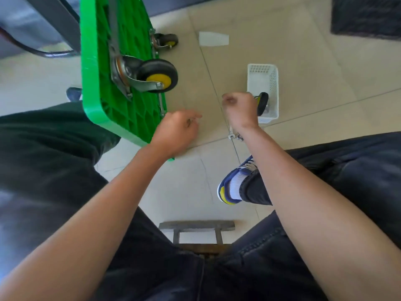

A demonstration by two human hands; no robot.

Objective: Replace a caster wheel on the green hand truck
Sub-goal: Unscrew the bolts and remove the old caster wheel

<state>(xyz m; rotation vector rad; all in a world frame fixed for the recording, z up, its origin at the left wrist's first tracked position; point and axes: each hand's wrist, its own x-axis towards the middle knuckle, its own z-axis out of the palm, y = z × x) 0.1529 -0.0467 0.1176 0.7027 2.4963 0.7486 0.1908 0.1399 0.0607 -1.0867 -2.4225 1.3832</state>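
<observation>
Two hands: seen from the head camera, held low over the tiled floor (pixel 303 40).
Left hand (pixel 175 131): fingers loosely curled, nothing seen held, just beside the lower corner of the green hand truck (pixel 97 61).
Right hand (pixel 239 109): fingers curled round the metal fork of a loose caster wheel (pixel 263 103), held over the white basket (pixel 263 79).
Green hand truck: tipped on edge, underside shown, a mounted caster (pixel 157 76) near its lower corner, another caster (pixel 167 40) farther back.
Floor: small metal hardware (pixel 235 136) lies beside the right wrist, blurred.
</observation>
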